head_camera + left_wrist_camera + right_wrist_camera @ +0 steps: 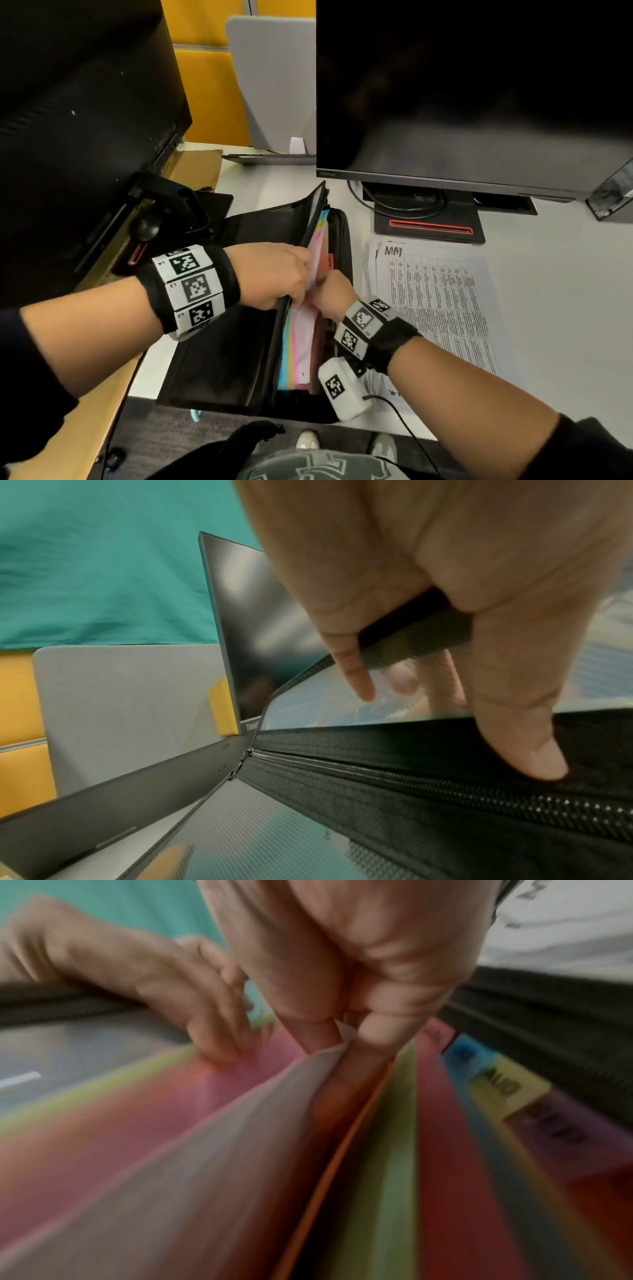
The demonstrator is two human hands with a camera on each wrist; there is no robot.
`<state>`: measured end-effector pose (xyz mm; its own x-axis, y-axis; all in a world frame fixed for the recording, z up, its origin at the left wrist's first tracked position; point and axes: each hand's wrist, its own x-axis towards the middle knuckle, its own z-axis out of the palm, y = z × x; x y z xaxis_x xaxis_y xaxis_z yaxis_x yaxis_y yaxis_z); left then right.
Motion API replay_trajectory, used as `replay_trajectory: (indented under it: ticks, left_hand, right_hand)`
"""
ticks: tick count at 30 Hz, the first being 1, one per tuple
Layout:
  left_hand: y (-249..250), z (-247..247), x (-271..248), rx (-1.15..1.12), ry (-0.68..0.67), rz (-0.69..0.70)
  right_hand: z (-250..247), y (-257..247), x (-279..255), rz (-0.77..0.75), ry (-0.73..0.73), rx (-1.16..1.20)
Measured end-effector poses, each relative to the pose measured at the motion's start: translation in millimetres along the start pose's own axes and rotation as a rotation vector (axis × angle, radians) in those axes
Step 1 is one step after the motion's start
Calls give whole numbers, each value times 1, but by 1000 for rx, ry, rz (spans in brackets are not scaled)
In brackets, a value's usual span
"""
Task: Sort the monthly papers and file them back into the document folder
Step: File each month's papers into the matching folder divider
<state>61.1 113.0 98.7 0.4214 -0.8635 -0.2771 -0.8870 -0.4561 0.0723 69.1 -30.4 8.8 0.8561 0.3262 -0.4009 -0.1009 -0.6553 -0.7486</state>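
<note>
A black zip document folder lies open on the white desk, with coloured dividers fanned inside it. My left hand grips the folder's raised front edge, thumb on the fabric by the zipper. My right hand pinches a white sheet that stands between the dividers. In the right wrist view, thumb and finger meet on the white sheet's top corner, next to an orange divider and labelled tabs. A stack of printed papers marked "MAY" lies to the folder's right.
Two dark monitors stand behind, the right monitor's base and cable just beyond the paper stack. The left monitor's stand sits close to the folder's left flap. The desk's front edge runs under my right wrist.
</note>
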Motion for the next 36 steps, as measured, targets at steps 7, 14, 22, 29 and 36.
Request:
replay_trajectory:
  ticks: [7,14,22,29,36]
  left_hand:
    - [-3,0,-9,68,-4,-41]
    - [1,-3,-3,118,-196,-123]
    - [20,-29,43,135,-446,-152]
    - [14,-37,32,117,-300,-277]
    - [8,-74,6,118,-448,-354]
  right_hand:
    - [4,1,-6,8,-20,144]
    - [-41,70,-60,60,111,135]
    - [-65,116,-88,125,127,161]
    - [-34,83,-77,141,-286,549]
    - [-38,66,-81,14,-237,689]
